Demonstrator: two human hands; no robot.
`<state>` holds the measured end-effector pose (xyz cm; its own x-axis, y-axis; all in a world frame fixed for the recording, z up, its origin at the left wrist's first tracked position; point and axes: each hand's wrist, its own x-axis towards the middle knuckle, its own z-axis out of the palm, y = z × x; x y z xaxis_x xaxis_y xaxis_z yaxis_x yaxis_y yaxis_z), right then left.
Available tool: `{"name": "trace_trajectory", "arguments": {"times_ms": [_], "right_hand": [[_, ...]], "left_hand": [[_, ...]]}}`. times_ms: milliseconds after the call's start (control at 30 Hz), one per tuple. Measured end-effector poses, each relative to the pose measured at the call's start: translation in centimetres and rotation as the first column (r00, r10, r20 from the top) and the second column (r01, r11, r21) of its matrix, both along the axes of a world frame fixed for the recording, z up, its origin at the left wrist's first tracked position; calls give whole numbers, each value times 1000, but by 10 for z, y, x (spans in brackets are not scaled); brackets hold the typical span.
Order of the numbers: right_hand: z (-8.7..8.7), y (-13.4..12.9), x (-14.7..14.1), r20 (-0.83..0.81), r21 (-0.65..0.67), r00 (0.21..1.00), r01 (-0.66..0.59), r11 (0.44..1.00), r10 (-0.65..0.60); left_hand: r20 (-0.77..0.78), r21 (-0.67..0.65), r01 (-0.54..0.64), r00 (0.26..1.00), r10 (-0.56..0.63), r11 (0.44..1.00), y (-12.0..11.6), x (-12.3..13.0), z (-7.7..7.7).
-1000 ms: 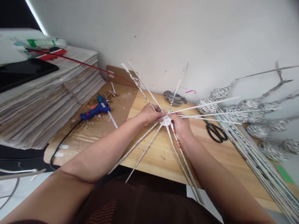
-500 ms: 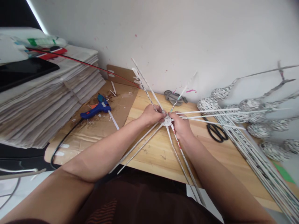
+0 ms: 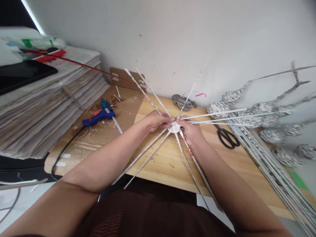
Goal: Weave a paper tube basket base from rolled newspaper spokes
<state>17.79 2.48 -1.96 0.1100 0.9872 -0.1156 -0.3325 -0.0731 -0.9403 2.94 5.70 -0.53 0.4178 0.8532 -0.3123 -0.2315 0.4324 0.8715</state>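
Left to right: a black flat device [image 3: 27, 76] and a clear plastic object with green bands [image 3: 44, 42] lie on a tall stack of newspapers [image 3: 81, 93], its print too blurred to read; beside it, on a brown cardboard sheet [image 3: 86, 141], lies a blue glue gun [image 3: 98, 116], its pale label carrying lettering too small to read, with a whitish glue stick [image 3: 117, 125] protruding from its rear; the left hand [image 3: 156, 121] is nearly closed, thumb and fingers pinching the left edge of a woven paper hub [image 3: 175, 127], held above the wooden tabletop [image 3: 160, 164]; from the hub radiate white paper rods [image 3: 190, 164], some bearing black, teal or red printed marks, illegible; the right hand [image 3: 191, 130], likewise nearly closed, pinches the hub's right edge; black-handled scissors [image 3: 228, 138] lie farther right; beyond them, a bundle of printed paper tubes [image 3: 264, 164] runs diagonally toward the lower corner, alongside bulbous woven paper forms [image 3: 271, 136] near the wall.
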Motion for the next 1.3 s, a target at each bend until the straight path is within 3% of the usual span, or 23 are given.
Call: {"name": "trace_trajectory", "arguments": {"times_ms": [367, 600, 733, 967, 1300], "right_hand": [[5, -3, -6, 93, -72, 993, 75, 995, -68], [-5, -3, -1, 198, 75, 975, 85, 994, -98], [-8, -2, 1, 287, 64, 953, 77, 995, -93], [-5, -3, -2, 248, 1, 968, 40, 999, -39], [-10, -2, 0, 281, 98, 958, 34, 995, -60]], "left_hand": [[-215, 213, -169, 953, 214, 962, -1, 11, -7], [-113, 130, -38, 992, 53, 991, -2, 0, 0], [-129, 165, -72, 987, 94, 984, -4, 2, 0], [-195, 188, -75, 974, 112, 979, -7, 6, 4], [-239, 209, -83, 962, 133, 974, -7, 12, -1]]}}
